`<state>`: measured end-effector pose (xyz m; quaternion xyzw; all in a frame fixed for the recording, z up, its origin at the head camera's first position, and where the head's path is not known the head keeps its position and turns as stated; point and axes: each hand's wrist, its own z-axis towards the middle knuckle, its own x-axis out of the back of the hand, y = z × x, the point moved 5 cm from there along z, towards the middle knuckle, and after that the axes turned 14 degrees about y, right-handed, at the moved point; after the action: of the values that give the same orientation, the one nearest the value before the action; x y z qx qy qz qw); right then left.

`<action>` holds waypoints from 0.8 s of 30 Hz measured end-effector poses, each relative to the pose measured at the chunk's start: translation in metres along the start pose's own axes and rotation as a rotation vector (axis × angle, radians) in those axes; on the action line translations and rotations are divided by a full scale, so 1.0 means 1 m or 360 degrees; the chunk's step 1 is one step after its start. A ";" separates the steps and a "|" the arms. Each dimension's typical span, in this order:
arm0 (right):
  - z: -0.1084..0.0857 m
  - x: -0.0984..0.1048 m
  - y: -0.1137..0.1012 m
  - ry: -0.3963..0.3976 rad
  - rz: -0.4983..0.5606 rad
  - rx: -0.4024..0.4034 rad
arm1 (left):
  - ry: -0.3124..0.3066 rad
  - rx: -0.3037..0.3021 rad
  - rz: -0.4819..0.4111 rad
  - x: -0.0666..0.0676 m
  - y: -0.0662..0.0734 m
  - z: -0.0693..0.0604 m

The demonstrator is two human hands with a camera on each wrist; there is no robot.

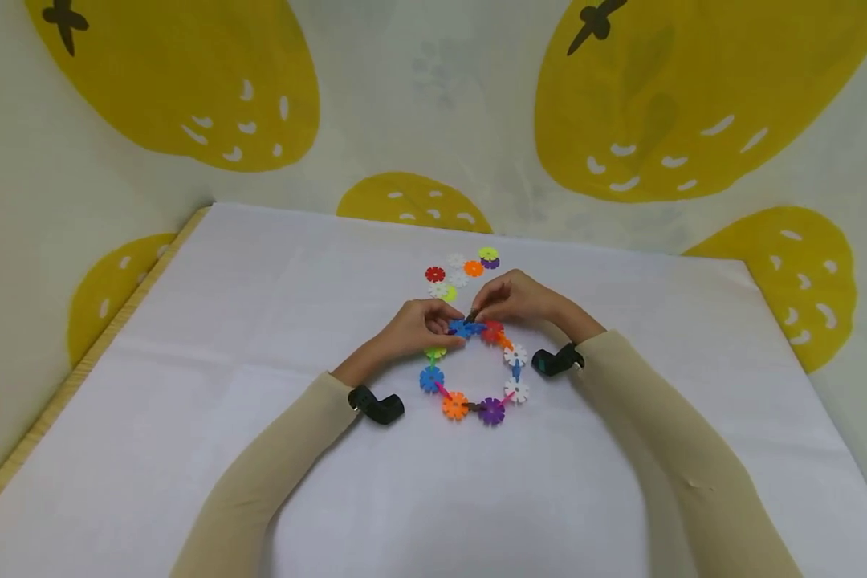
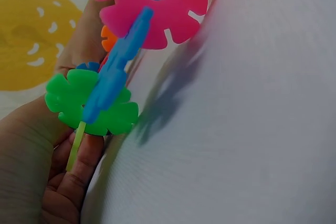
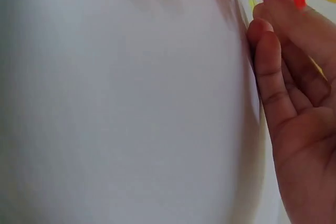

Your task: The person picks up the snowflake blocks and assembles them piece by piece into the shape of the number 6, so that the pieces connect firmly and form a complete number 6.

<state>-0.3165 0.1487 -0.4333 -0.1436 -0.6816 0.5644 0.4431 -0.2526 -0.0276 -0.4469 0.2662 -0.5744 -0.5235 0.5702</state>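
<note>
A ring of linked, notched plastic snowflake discs lies on the table, with an orange disc (image 1: 454,405) and a purple disc (image 1: 491,412) at its near side. My left hand (image 1: 410,329) grips the ring's far left part, thumb and fingers about a blue disc (image 1: 459,327). Between the fingertips of my right hand (image 1: 518,297) is a dark brown disc (image 1: 470,317), held at that blue disc; whether the two are joined is hidden. A red disc (image 1: 493,331) sits just right of it. Close up in the left wrist view are a green disc (image 2: 68,98) and a pink disc (image 2: 126,3).
Beyond the hands lie several loose discs, among them a red disc (image 1: 435,274), an orange disc (image 1: 473,269) and a yellow disc (image 1: 488,253). A white cloth (image 1: 433,498) covers the table. A patterned curtain (image 1: 433,104) hangs behind it.
</note>
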 end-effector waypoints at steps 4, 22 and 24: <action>0.005 0.006 0.001 0.0066 -0.0089 -0.0043 | -0.0010 0.0023 -0.0020 -0.001 -0.002 -0.001; 0.036 0.006 0.007 0.0299 -0.0313 -0.0128 | -0.0103 -0.0070 -0.0033 -0.008 0.002 0.002; 0.037 0.007 0.006 0.0312 -0.0359 -0.0122 | -0.0110 -0.0081 -0.0021 -0.008 0.003 0.002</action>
<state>-0.3502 0.1320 -0.4351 -0.1374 -0.6680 0.4679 0.5621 -0.2524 -0.0189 -0.4469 0.2371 -0.5785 -0.5506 0.5532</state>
